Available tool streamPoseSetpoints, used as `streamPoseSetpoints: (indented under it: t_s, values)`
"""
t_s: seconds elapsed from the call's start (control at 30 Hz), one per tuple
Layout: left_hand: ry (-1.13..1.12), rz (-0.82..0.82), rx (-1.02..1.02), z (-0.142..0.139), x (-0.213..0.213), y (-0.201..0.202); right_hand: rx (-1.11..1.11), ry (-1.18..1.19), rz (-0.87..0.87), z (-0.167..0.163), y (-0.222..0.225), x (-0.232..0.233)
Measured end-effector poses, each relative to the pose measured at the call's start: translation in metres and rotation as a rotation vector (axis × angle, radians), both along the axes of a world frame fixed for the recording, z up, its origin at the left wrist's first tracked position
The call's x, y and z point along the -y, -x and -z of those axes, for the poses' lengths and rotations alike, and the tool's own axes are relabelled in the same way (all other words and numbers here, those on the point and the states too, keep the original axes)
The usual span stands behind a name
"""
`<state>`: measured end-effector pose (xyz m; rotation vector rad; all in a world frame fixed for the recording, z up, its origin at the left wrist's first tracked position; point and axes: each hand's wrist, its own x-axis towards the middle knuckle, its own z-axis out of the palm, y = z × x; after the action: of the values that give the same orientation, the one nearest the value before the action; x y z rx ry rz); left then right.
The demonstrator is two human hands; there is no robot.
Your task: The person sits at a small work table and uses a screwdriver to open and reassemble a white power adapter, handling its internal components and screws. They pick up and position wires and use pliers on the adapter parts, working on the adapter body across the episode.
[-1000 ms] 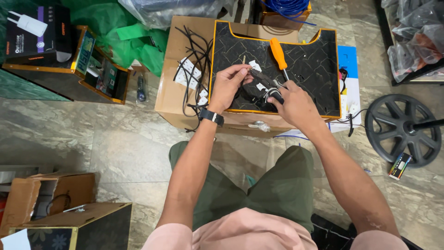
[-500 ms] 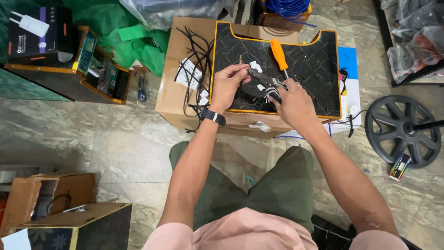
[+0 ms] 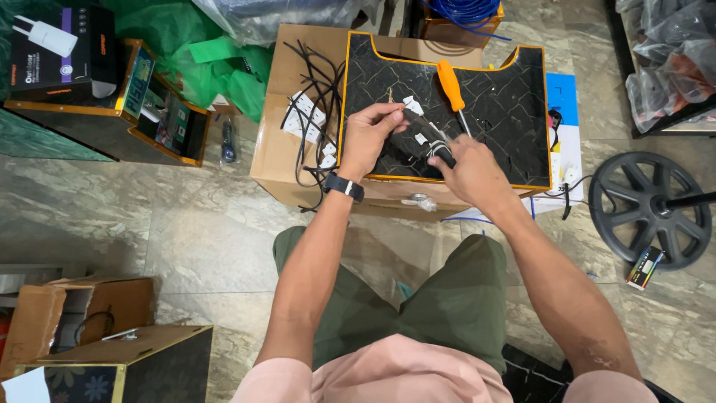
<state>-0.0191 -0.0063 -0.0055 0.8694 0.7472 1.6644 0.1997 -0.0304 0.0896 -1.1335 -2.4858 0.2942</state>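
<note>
Head view, single frame, looking down over the person's knees at a cardboard box [image 3: 283, 142] on the tiled floor; all positions given relative to this box. On the right part of the box top lies a black mat with a yellow edge [image 3: 500, 112]. Left hand [image 3: 367, 136], over the mat's left half: grip pinched shut, thumb and forefinger closed on one end of a thin dark cable piece [image 3: 419, 124]. A black watch [image 3: 344, 186] sits on that wrist, at the box's near edge. Right hand [image 3: 468, 166], over the mat's near middle: grip curled closed around a small black tool [image 3: 444, 155] that meets the other end of the cable piece; which tool it is cannot be told. Cable piece runs between the two hands, just above the mat. An orange-handled screwdriver [image 3: 450, 84] lies on the mat beyond the right hand, apart from both hands. A bundle of black cables with white tags [image 3: 313, 112] lies on the bare cardboard left of the mat. Right of the box, on the floor, a black wheel-shaped base [image 3: 647, 209]. Left of the box, green plastic sheet [image 3: 216, 52] and an open dark carton with gold edges [image 3: 153, 112].
</note>
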Motion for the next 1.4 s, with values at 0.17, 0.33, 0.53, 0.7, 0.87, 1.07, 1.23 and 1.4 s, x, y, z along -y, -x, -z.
streamPoseSetpoints:
  t_s: [0.17, 0.33, 0.53, 0.7, 0.87, 1.07, 1.23, 1.4]
  values:
    - [0.006, 0.006, 0.010, -0.002, 0.001, 0.001, 0.009, 0.519, 0.248, -0.003, 0.001, -0.008]
    - [-0.012, -0.047, 0.004, -0.003, 0.002, 0.000, -0.352, 0.296, -0.082, 0.001, 0.003, -0.013]
    - [-0.012, -0.042, 0.101, -0.004, 0.001, 0.003, -0.245, 0.298, 0.039, -0.015, -0.008, -0.011]
    - [0.000, -0.025, 0.198, -0.005, 0.002, 0.006, -0.060, 0.174, 0.050, -0.023, -0.014, -0.003]
    - [-0.012, -0.034, 0.164, -0.004, 0.001, 0.007, -0.034, 0.084, -0.036, -0.016, -0.011, -0.002]
    - [0.001, -0.039, 0.165, -0.002, 0.001, 0.006, -0.029, 0.055, -0.020, -0.010, -0.001, -0.002]
    - [-0.022, -0.041, 0.142, -0.003, 0.002, 0.005, 0.028, 0.019, -0.002, -0.013, 0.001, -0.001]
    - [-0.045, -0.053, 0.087, -0.001, 0.002, 0.004, 0.049, 0.041, 0.022, -0.012, 0.000, -0.001]
